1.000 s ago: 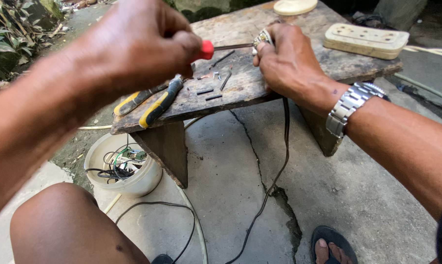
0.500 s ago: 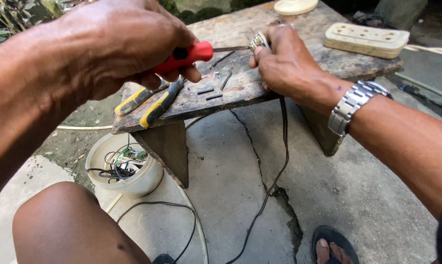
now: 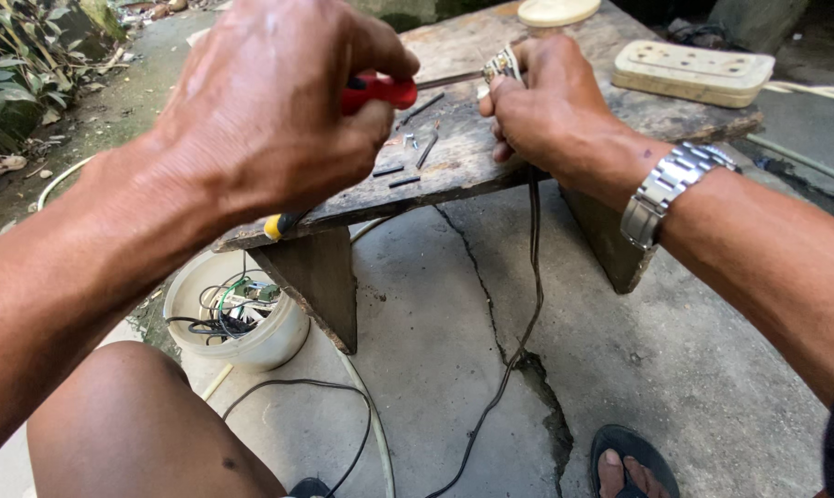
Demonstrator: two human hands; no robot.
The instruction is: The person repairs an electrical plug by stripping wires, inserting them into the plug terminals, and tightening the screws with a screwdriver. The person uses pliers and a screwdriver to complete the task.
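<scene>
My left hand [image 3: 269, 111] grips a red-handled screwdriver [image 3: 384, 90], its shaft pointing right toward a small metal electrical part [image 3: 502, 63]. My right hand [image 3: 546, 106] holds that part above a weathered wooden bench [image 3: 463, 161]; a steel watch [image 3: 670, 189] is on that wrist. A dark wire [image 3: 532, 277] hangs from the part down to the ground. Small dark screws and wire bits [image 3: 408, 157] lie on the bench between the hands. The tip of yellow-handled pliers [image 3: 278, 224] shows under my left hand.
A cream multi-socket strip [image 3: 693, 69] and a round cream lid [image 3: 557, 11] lie at the bench's far end. A white bowl of wire scraps [image 3: 237, 309] sits under the bench. Cracked concrete ground [image 3: 454, 369], my knee [image 3: 140, 424], a sandalled foot [image 3: 629, 466].
My left hand has shifted its grip along the screwdriver and moved right, now covering the pliers. The camera has come closer to the bench. My right hand stays on the part.
</scene>
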